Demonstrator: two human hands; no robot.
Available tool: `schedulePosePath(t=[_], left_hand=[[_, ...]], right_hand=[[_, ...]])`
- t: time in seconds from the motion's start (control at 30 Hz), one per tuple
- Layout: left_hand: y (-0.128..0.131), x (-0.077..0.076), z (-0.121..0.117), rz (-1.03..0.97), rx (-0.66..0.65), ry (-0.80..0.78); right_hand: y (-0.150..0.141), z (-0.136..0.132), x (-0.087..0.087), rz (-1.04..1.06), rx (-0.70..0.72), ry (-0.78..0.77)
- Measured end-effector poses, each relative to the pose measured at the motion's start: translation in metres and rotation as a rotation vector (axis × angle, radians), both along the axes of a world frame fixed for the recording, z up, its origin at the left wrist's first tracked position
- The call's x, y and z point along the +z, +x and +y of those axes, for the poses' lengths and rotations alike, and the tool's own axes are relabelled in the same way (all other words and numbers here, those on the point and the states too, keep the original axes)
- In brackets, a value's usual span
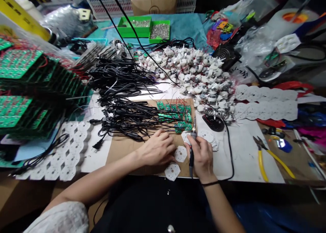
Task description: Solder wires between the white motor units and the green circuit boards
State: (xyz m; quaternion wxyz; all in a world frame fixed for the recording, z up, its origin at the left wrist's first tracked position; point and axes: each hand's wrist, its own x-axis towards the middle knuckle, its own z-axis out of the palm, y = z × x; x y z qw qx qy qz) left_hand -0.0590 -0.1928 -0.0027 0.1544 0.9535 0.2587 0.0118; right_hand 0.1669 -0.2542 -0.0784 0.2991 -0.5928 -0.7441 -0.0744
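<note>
My right hand point(203, 156) is closed around a soldering iron point(191, 158), its metal tip pointing away from me. Curled over the brown cardboard point(119, 156), my left hand point(158, 147) has its fingertips bent under, so what they hold is hidden. Just right of those fingers lies a white hexagonal board point(180, 154), and a second white hexagonal board point(172, 172) is at the table's front edge. More white boards point(210, 139) are piled beyond my right hand. Small green circuit boards point(178, 112) with black power cords point(127, 117) attached lie beyond my left hand.
Stacked green circuit panels point(20, 114) rise at the left. A heap of white parts with wires point(198, 73) fills the back middle. Yellow-handled pliers point(262, 165) lie at the right, and a black cable point(232, 151) loops near my right wrist. Green trays point(159, 41) stand behind.
</note>
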Motion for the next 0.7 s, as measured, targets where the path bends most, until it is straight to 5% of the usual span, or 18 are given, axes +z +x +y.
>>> schedulePosePath(t=[0.2, 0.5, 0.7], left_hand=[[0.006, -0.011, -0.013, -0.017, 0.212, -0.048], [0.012, -0.025, -0.031, -0.050, 0.069, -0.054], [0.015, -0.019, -0.029, -0.152, 0.337, -0.001]], right_hand=[[-0.005, 0.000, 0.006, -0.039, 0.097, 0.048], [0.014, -0.003, -0.018, -0.024, 0.138, 0.113], [0.006, -0.006, -0.002, -0.031, 0.160, 0.116]])
